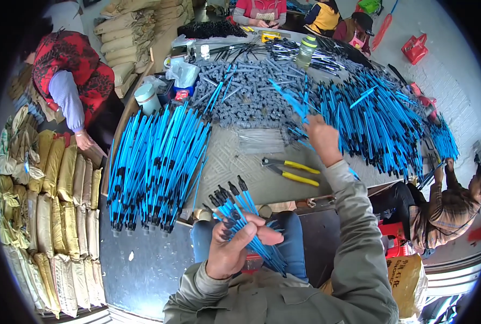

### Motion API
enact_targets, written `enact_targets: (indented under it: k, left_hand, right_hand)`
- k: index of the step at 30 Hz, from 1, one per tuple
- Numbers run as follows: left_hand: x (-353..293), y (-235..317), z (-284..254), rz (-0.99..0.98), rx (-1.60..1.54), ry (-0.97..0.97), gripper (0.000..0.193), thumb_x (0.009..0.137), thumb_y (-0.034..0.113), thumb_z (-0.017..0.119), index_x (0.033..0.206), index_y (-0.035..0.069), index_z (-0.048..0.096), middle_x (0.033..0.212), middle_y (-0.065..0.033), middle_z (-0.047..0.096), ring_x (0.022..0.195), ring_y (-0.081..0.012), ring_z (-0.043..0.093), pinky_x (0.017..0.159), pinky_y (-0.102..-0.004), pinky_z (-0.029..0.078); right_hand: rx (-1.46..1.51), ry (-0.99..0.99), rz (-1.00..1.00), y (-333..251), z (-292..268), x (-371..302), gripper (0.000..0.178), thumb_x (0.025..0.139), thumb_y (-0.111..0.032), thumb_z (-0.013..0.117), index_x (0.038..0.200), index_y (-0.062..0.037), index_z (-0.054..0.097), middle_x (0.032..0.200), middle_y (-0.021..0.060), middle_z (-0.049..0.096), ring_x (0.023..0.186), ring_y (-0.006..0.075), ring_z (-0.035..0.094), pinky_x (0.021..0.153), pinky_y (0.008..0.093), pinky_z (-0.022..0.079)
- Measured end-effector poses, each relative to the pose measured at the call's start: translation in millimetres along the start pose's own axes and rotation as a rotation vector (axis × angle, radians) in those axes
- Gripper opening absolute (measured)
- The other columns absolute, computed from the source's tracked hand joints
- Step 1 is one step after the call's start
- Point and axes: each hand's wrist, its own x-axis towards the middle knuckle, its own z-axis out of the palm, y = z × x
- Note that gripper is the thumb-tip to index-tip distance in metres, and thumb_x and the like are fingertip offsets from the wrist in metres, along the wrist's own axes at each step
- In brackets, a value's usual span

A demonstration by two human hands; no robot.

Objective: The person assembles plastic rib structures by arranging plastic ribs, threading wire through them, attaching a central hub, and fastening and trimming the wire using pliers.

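Beneath the table's front edge, my left hand (pixel 231 244) is closed round a slanting bundle of thin blue tubes (pixel 265 254), whose black tips fan up and to the left. My right hand (pixel 322 139) reaches over the table, its fingers closed on a few blue tubes (pixel 293 101) that look smeared by motion. Next to that hand spreads a large pile of black-tipped blue tubes (pixel 364 116). A pair of pliers (pixel 301 179) with yellow handles lies on the table in front of me, jaws pointing left. Beyond it sits a stack of clear thin sticks (pixel 260 141).
Grey plastic fittings (pixel 246 81) heap over the table's middle. More blue tubes (pixel 159 156) overhang its left edge. A green-capped bottle (pixel 306 51) and a pale blue canister (pixel 147 99) stand there. Filled sacks (pixel 62 227) line the left; several people work around.
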Motion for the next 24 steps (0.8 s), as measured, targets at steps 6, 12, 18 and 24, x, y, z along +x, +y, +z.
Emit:
enact_targets:
  k: [6,12,18,24]
  left_hand:
    - [-16.9,-13.1,19.4,0.005,0.050,0.171,0.021,0.093,0.015,0.051,0.105,-0.002,0.053,0.094,-0.0224,0.065,0.090,-0.0329,0.065,0.082,-0.0416,0.050]
    - [-25.4,-24.1,33.9,-0.053,0.063,0.266,0.025,0.092,0.019,0.053,0.105,-0.002,0.053,0.094,-0.0222,0.064,0.087,-0.0316,0.065,0.080,-0.0409,0.052]
    - [-28.0,-25.4,32.2,-0.064,0.128,0.275,0.026,0.092,0.021,0.054,0.104,-0.002,0.053,0.092,-0.0211,0.065,0.084,-0.0296,0.065,0.078,-0.0398,0.052]
    - [-34.3,-29.8,27.5,-0.043,0.141,0.304,0.028,0.092,0.023,0.055,0.103,-0.003,0.055,0.091,-0.0191,0.065,0.083,-0.0261,0.065,0.075,-0.0365,0.052]
  right_hand:
    - [0.283,0.210,0.025,2.9,7.5,-7.5,0.015,0.084,-0.024,0.059,0.092,-0.0113,0.059,0.083,0.0097,0.060,0.063,0.0325,0.061,0.052,0.0436,0.048]
    - [0.274,-0.059,-0.050,-3.9,-12.5,-6.7,0.012,0.081,-0.024,0.061,0.088,-0.0138,0.060,0.085,0.0092,0.061,0.067,0.0325,0.063,0.055,0.0443,0.050]
    - [0.137,0.012,-0.219,-0.8,-7.7,7.2,0.013,0.082,-0.024,0.059,0.091,-0.0143,0.062,0.078,0.0087,0.061,0.069,0.0305,0.063,0.056,0.0405,0.050]
    - [0.292,0.273,-0.090,16.9,-15.1,32.1,0.013,0.081,-0.020,0.060,0.090,-0.0117,0.063,0.076,0.0077,0.064,0.063,0.0300,0.063,0.054,0.0418,0.049]
